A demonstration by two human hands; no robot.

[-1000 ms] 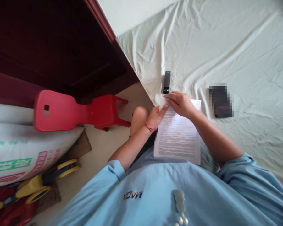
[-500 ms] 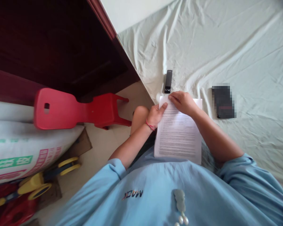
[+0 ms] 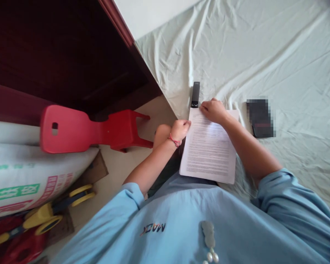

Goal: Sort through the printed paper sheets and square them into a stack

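A stack of printed paper sheets (image 3: 207, 146) lies in front of me, its near end by my lap and its far edge at the end of a black stapler (image 3: 195, 94). My left hand (image 3: 180, 130), with a red string bracelet on the wrist, is closed at the stack's upper left edge, fingers curled. At the top edge, my right hand (image 3: 213, 110) has its bent fingers closed on the sheets, just right of the stapler. The fingertips of both hands are partly hidden.
A pale wrinkled sheet (image 3: 264, 58) covers the surface ahead, with a dark, pixelated flat object (image 3: 261, 119) to the right. On the left are a red plastic chair (image 3: 118, 130), a white printed sack (image 3: 44, 172) and a yellow-wheeled toy (image 3: 41, 216) on the floor.
The paper stack has shifted slightly forward, up to the stapler's near end. My left hand has turned from thumb on the page to knuckles up at the edge. My right hand moved slightly right.
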